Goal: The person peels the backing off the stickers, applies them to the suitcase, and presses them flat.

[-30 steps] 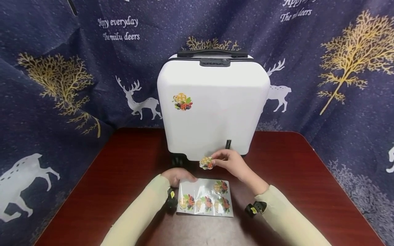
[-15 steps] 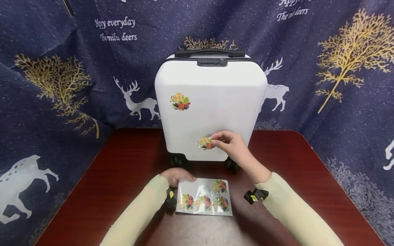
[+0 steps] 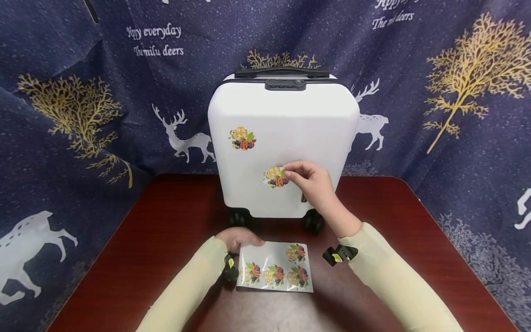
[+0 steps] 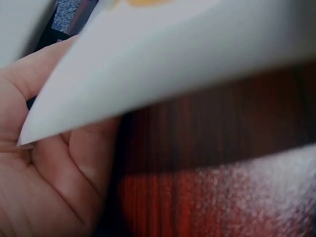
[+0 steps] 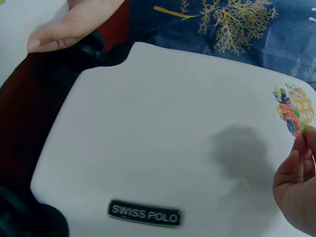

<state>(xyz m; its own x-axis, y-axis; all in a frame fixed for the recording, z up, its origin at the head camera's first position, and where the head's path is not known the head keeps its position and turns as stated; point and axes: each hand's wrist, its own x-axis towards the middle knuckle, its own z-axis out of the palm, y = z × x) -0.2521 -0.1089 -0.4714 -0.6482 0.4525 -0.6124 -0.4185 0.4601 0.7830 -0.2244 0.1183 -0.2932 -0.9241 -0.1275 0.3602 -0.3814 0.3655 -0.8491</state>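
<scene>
My right hand (image 3: pixel 314 182) pinches a fruit sticker (image 3: pixel 274 178) by its right edge, between thumb and fingertips. The sticker is upright in front of the white suitcase (image 3: pixel 290 133), over the lower middle of its face. In the right wrist view the sticker (image 5: pixel 292 106) shows fruit and yellow lettering, and a soft shadow lies on the shell. A similar sticker (image 3: pixel 242 139) is on the suitcase's upper left. My left hand (image 3: pixel 239 238) grips the top left corner of a sticker sheet (image 3: pixel 253 253), thumb on top. Several stickers are on the sheet, tilted above the table in the left wrist view.
The suitcase stands on black wheels (image 3: pixel 313 221) on a dark red table (image 3: pixel 406 240). A small SWISS POLO badge (image 5: pixel 144 213) is low on its shell. Behind hangs a blue cloth (image 3: pixel 166 92) with deer and trees. Each wrist wears a black camera (image 3: pixel 340 254).
My right hand has risen with the sticker, from near the suitcase's bottom edge to higher over its face. The left hand and the sheet have stayed in place.
</scene>
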